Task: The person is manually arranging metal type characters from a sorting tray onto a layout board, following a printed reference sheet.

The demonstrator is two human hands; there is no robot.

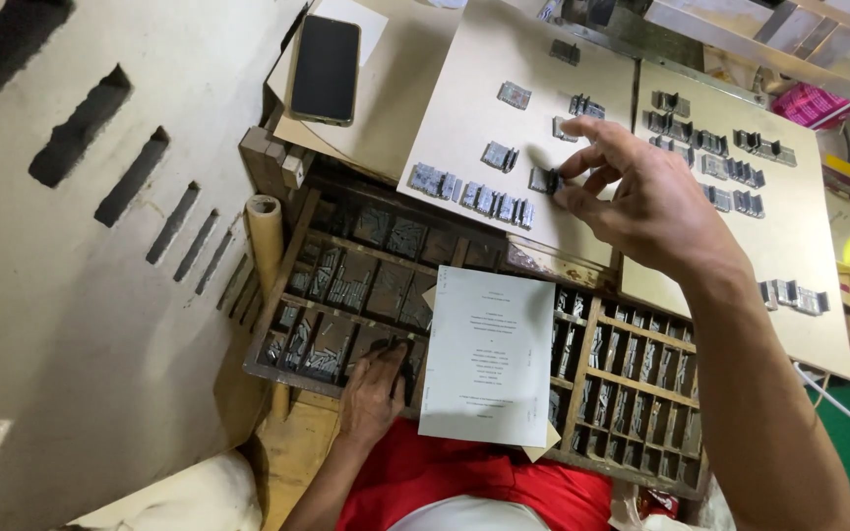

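Note:
My right hand reaches over a beige cardboard sheet and pinches a small metal type block between thumb and fingertips, just above a row of similar type pieces. My left hand rests palm down in a near compartment of the wooden type case, its fingertips dipped among the metal sorts; whether it holds any is hidden. A white printed paper sheet lies across the middle of the case, between my hands.
A second cardboard sheet to the right carries several groups of type. A black phone lies at the back left. A cardboard tube stands at the case's left edge, beside a slotted beige panel.

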